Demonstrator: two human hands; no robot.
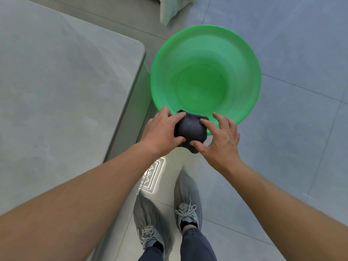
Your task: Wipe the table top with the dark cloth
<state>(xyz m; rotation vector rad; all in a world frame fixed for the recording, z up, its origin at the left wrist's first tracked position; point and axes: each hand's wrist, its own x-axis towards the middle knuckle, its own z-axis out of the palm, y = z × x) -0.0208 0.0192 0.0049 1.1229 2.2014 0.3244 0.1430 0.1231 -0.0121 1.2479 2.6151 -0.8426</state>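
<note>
A dark cloth [190, 129], bunched into a thick wad, is held in the air between both hands, over the near rim of a green basin. My left hand [162, 132] grips its left side with fingers on top and thumb underneath. My right hand [220, 137] pinches its right side with thumb and forefinger, the other fingers spread. The grey stone-look table top [62, 95] fills the left of the view, its rounded corner just left of the basin. The cloth is to the right of the table's edge, not touching it.
A large round green basin [250, 59] stands on the grey tiled floor [301, 91] right beside the table's corner. My two feet in grey shoes [186, 204] stand below the hands. A pale green fabric item [173, 8] lies at the top.
</note>
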